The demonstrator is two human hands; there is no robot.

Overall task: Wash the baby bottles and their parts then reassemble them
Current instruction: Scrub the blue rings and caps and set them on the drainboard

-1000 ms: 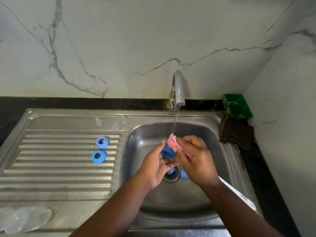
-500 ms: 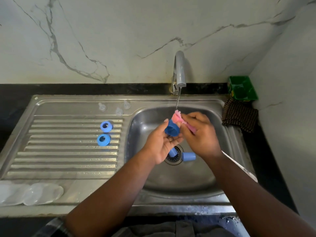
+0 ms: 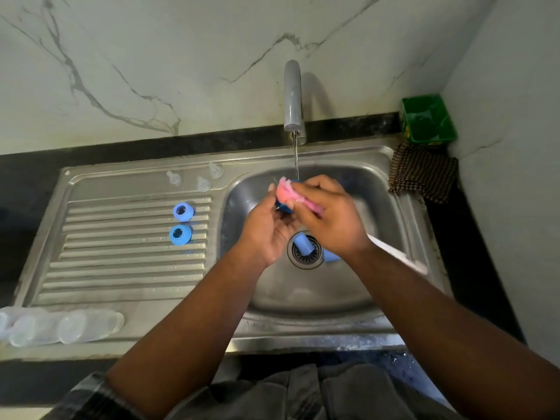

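Observation:
Over the sink basin, my left hand holds a blue bottle cap, mostly hidden by fingers. My right hand grips a pink bottle brush with a white handle and presses its head against the cap under the running tap. Two more blue caps lie by the drain. Two blue collar rings sit on the drainboard. Three clear teats stand behind them. Clear bottles lie at the front left.
A green box stands in the back right corner with a brown checked cloth in front of it. Marble walls close the back and right side. A dark counter surrounds the steel sink.
The view has tilted down and moved closer. My hands have kept scrubbing the blue cap with the pink brush under the water, with the brush head shifted further over the cap.

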